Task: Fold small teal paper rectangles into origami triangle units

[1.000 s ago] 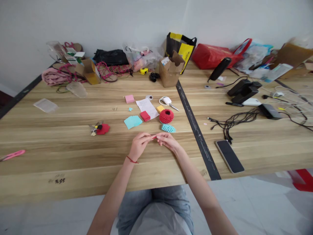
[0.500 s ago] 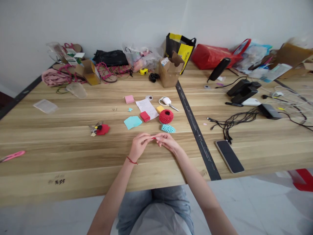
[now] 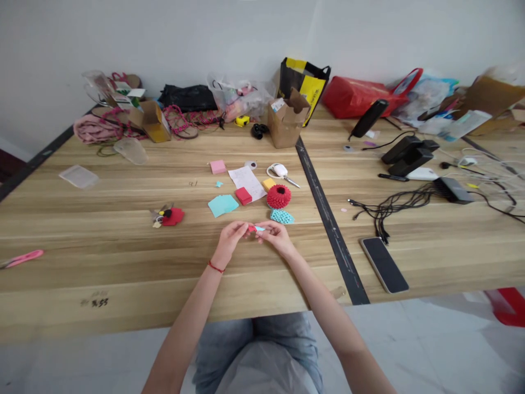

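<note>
My left hand [image 3: 230, 239] and my right hand [image 3: 275, 235] meet just above the wooden table [image 3: 123, 246], near its front edge. Both pinch a small folded paper piece [image 3: 255, 228], red with a light blue part showing between the fingertips. Just beyond my right hand lies a flat teal piece of folded paper units [image 3: 281, 216]. Behind it stands a round red paper ring [image 3: 279, 196]. A stack of light blue paper squares [image 3: 222, 205] and a red paper pad [image 3: 243, 195] lie beyond my left hand.
White scissors [image 3: 281, 172], a white slip, pink and yellow pads lie mid-table. A red keyring bundle [image 3: 169, 216] sits left, a pink cutter [image 3: 21, 258] far left. A phone [image 3: 384, 264], black cables and chargers lie right. Bags and boxes line the wall.
My hands have shifted slightly up and left, and a light blue bit of paper now shows between the fingertips beside the red one.
</note>
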The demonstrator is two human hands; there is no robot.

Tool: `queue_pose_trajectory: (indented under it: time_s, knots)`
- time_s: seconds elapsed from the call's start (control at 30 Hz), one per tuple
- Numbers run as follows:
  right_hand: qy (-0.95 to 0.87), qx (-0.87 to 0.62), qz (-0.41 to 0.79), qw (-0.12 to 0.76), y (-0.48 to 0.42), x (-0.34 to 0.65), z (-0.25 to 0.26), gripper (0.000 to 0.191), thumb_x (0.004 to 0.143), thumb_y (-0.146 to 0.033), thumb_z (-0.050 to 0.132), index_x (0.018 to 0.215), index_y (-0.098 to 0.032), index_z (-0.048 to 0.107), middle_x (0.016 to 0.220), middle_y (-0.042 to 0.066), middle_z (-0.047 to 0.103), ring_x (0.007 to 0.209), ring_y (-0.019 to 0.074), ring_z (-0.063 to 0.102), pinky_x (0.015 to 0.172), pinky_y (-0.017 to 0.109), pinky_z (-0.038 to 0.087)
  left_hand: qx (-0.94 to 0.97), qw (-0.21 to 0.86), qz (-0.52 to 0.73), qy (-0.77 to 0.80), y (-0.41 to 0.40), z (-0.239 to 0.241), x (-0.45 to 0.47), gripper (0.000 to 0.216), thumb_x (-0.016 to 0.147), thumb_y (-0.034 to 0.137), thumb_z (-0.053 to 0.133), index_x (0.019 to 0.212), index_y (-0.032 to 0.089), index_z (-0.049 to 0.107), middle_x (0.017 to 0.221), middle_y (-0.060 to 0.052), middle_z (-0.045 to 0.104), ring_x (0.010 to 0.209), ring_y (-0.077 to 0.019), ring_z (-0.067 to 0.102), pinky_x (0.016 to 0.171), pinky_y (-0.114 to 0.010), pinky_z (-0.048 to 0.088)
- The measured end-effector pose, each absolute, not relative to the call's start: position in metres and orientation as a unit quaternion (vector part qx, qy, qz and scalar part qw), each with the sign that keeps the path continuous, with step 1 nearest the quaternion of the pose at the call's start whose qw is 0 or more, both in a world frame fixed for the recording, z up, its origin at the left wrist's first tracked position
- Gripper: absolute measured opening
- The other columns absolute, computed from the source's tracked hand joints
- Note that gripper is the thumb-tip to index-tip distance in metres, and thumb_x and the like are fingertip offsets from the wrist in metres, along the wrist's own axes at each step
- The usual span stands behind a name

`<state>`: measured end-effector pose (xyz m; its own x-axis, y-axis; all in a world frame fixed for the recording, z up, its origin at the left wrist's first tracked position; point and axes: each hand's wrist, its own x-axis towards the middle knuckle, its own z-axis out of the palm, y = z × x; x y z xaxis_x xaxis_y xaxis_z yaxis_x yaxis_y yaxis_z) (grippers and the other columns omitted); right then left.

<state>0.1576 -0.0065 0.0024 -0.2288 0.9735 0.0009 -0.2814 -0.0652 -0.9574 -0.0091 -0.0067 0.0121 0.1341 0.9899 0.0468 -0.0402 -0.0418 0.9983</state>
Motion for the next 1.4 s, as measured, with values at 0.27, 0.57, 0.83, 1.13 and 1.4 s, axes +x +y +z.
queue_pose_trajectory:
  time_s: [0.27,0.57,0.83,1.13,1.4]
  knots:
    - [-0.476,-0.366,0.634,0.488,-0.009,0.157,0.001,0.028,0.066,-0.035,0.075,0.088,-0.017,0.07,0.069,0.003,0.07,0.054,0.0125,0.062,0.057,0.027,0.051,0.538,0.489,0.5,0.47,-0.002,0.004,-0.012,0.023,0.072,0.037,0.068,0.074,0.014,0.069,0.081,-0.007,0.072,0.074,-0.0173,0.066,0.066,-0.027,0.053]
    - [-0.467,-0.373,0.628,0.499,-0.008,0.154,0.001,0.028,0.064,-0.035,0.076,0.084,-0.016,0.07,0.068,0.003,0.071,0.05,0.0122,0.062,0.054,0.026,0.05,0.539,0.478,0.506,0.473,-0.004,0.003,-0.01,0.019,0.072,0.033,0.067,0.072,0.014,0.069,0.08,-0.006,0.073,0.077,-0.0179,0.067,0.07,-0.028,0.053]
    - [-0.473,-0.379,0.615,0.506,-0.008,0.155,-0.002,0.03,0.065,-0.037,0.075,0.086,-0.016,0.07,0.067,0.003,0.071,0.051,0.0133,0.062,0.054,0.027,0.052,0.543,0.471,0.503,0.481,-0.006,0.005,-0.007,0.017,0.073,0.032,0.066,0.073,0.016,0.07,0.078,-0.004,0.071,0.074,-0.0155,0.064,0.071,-0.025,0.051]
    - [-0.47,-0.384,0.591,0.532,-0.005,0.153,-0.004,0.026,0.065,-0.036,0.075,0.081,-0.019,0.063,0.069,0.001,0.069,0.055,0.0141,0.064,0.055,0.026,0.053,0.607,0.402,0.502,0.467,-0.011,0.01,-0.003,0.019,0.077,0.032,0.064,0.086,0.016,0.069,0.086,-0.006,0.07,0.075,-0.0156,0.064,0.069,-0.026,0.052]
    - [-0.422,-0.356,0.671,0.494,-0.003,0.158,-0.005,0.025,0.069,-0.037,0.072,0.082,-0.017,0.065,0.068,0.001,0.07,0.055,0.0118,0.064,0.055,0.023,0.052,0.713,0.205,0.504,0.443,-0.016,0.016,-0.005,0.009,0.08,0.023,0.063,0.086,0.019,0.068,0.083,-0.003,0.07,0.067,-0.0126,0.06,0.067,-0.027,0.05]
